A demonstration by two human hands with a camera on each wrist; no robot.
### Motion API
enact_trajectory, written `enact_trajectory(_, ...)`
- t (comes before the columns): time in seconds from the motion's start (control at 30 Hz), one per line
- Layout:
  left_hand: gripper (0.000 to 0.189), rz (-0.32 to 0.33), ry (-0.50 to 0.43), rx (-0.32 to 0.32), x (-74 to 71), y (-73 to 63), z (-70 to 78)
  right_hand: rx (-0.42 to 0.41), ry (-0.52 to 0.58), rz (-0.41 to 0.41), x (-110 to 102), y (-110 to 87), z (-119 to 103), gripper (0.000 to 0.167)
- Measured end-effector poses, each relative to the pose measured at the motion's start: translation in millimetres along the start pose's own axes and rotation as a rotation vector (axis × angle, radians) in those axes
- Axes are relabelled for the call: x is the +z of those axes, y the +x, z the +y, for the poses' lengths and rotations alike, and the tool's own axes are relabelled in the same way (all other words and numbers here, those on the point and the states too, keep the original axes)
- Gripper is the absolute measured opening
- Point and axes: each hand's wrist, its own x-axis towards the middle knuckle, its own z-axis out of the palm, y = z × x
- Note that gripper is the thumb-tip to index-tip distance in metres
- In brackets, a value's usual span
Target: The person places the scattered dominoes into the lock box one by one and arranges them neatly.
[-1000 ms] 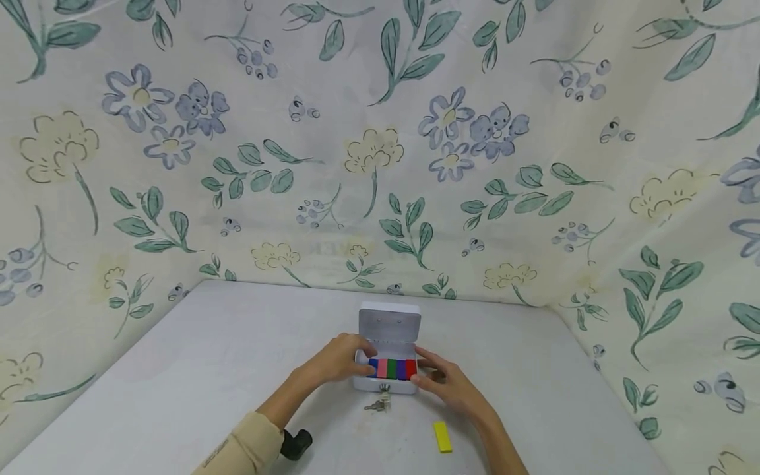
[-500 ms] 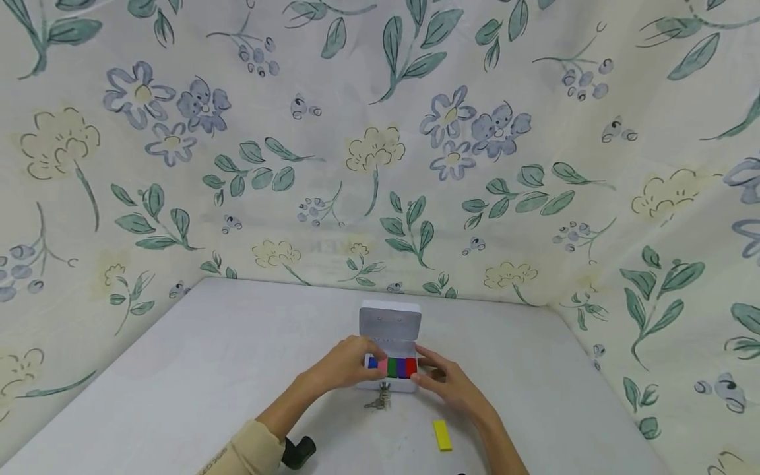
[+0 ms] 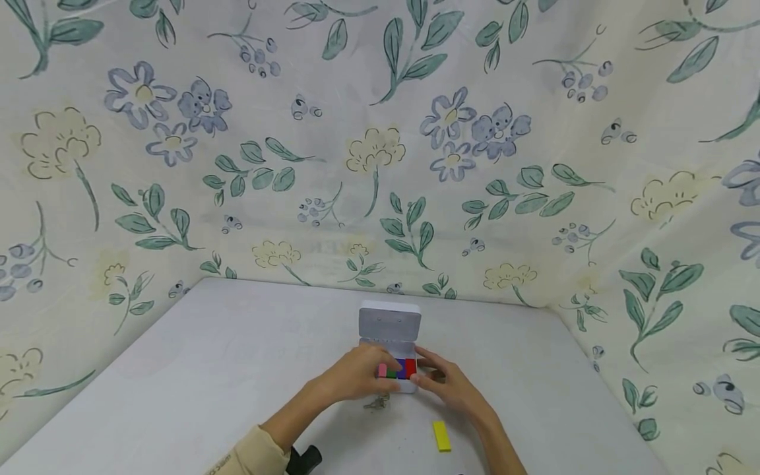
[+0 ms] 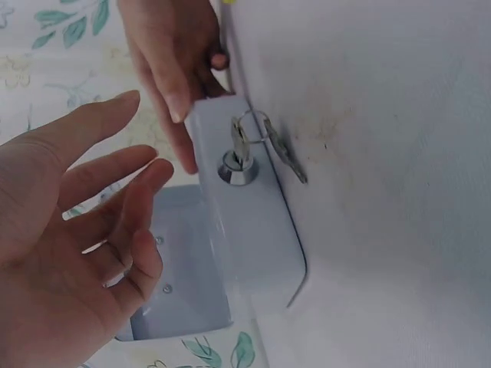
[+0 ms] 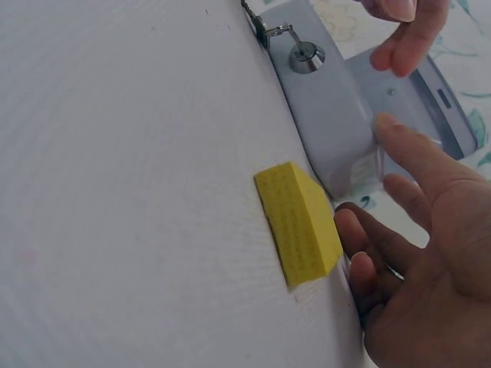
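A small metal cash box point(image 3: 406, 388) stands with its lid point(image 3: 389, 323) raised. Inside it, a row of coloured blocks shows pink point(image 3: 382, 370), green point(image 3: 391, 374), purple point(image 3: 401, 367) and red point(image 3: 411, 367). My left hand point(image 3: 359, 373) is over the row, covering its left end; in the left wrist view that hand point(image 4: 69, 253) has loosely bent fingers with a gap to the thumb. At the box's right end my right hand point(image 3: 448, 386) grips the side. Its thumb point(image 5: 410, 149) lies on the front rim in the right wrist view.
Keys point(image 4: 282, 149) hang on a ring from the key in the front lock point(image 4: 238, 170). A yellow block point(image 3: 442, 436) lies on the white table point(image 3: 255, 336), in front of the box and to the right. Beside my left sleeve is a black object point(image 3: 310, 458). Floral cloth point(image 3: 380, 152) surrounds the table.
My left hand has slid rightward along the row, from the blue block past the pink one, and now hides the blue block. The right hand keeps its place.
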Motion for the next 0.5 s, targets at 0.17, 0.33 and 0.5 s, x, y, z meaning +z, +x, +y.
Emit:
enact_trajectory(0.17,0.035,-0.017,0.003,0.019,1.4,0.6,8.1,-0.016,-0.012,-0.009,-0.7,1.3,2.3,0.065)
enact_trajectory(0.33,0.033,-0.042,-0.003,0.033,7.3,2.2,15.6,-0.033,-0.005,-0.017,-2.3,1.3,3.3,0.068)
enact_trajectory(0.5,0.034,-0.056,-0.008,0.036,13.8,2.8,21.3,-0.064,0.003,-0.018,-3.2,0.9,3.4,0.064)
